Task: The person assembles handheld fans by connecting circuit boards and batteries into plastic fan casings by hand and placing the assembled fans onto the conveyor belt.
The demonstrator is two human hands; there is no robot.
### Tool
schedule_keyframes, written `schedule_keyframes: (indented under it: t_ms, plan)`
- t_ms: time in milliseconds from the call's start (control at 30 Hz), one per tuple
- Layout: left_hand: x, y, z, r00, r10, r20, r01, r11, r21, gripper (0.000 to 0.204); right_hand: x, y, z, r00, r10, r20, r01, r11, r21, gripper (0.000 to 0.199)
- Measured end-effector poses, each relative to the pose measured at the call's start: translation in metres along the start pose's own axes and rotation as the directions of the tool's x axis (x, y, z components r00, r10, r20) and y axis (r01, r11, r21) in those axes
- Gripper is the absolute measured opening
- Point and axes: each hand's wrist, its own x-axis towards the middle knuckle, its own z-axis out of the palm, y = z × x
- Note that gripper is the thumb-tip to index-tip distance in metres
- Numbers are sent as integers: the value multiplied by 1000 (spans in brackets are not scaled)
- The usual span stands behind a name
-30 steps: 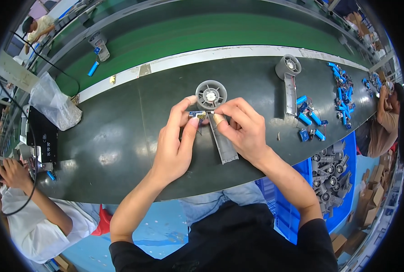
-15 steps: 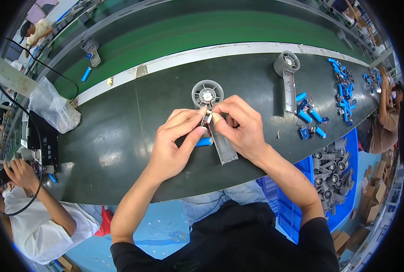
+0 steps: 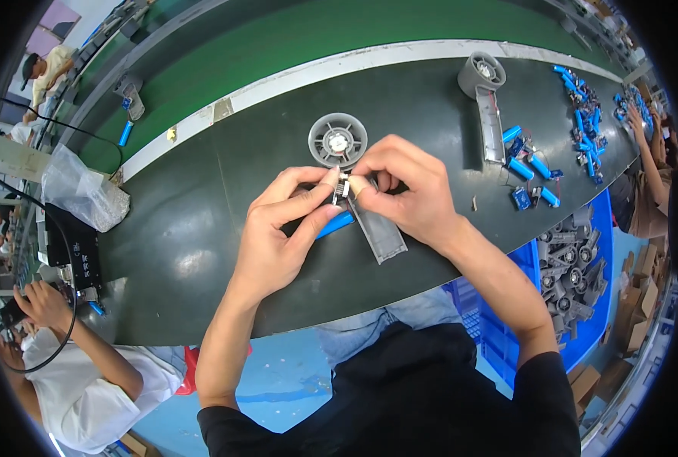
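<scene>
My left hand (image 3: pixel 274 228) pinches a small circuit board (image 3: pixel 341 190) between thumb and fingertips. My right hand (image 3: pixel 411 194) is closed at the board's right edge, its thumb and forefinger pinching a small white connector (image 3: pixel 346 177), partly hidden by the fingertips. A blue cylindrical battery (image 3: pixel 336 225) lies under the left thumb, beside the board. Just beyond the fingertips sits a round grey fan housing (image 3: pixel 338 140) with a white centre. Its open, trough-shaped handle (image 3: pixel 380 234) stretches toward me beneath my right hand.
A second grey fan housing (image 3: pixel 481 74) stands at right, near several blue batteries with boards (image 3: pixel 522 169). Farther right lies a longer battery pile (image 3: pixel 585 126). A blue crate (image 3: pixel 510 327) holds grey housings. Left are a plastic bag (image 3: pixel 84 190), a black box (image 3: pixel 72 247) and a co-worker's hand (image 3: pixel 44 306).
The whole view has shifted slightly, with the bench tilting in the picture. Both hands stay together at the board, their fingertips only slightly moved.
</scene>
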Motion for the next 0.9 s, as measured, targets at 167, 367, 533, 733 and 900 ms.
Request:
schedule_keyframes:
  t_ms: [167,367,533,733,900]
  plan:
    - [1,0,4,1000,-8,12,8,1000,-29,36,-3,9,0,990,-140,-2,139,984,-114,25]
    - [2,1,2,997,49,58,-50,998,31,37,-4,8,-1,980,-200,13,200,970,-135,26]
    - [3,-2,-3,992,97,85,-105,990,96,39,-5,11,4,979,-203,-8,200,971,-130,22]
    - [3,2,-1,996,79,47,-83,992,96,40,-6,2,4,999,-28,-29,29,1000,11,17]
    - [2,2,1,993,106,57,-114,979,171,41,-8,5,2,998,-57,-15,57,998,-36,16]
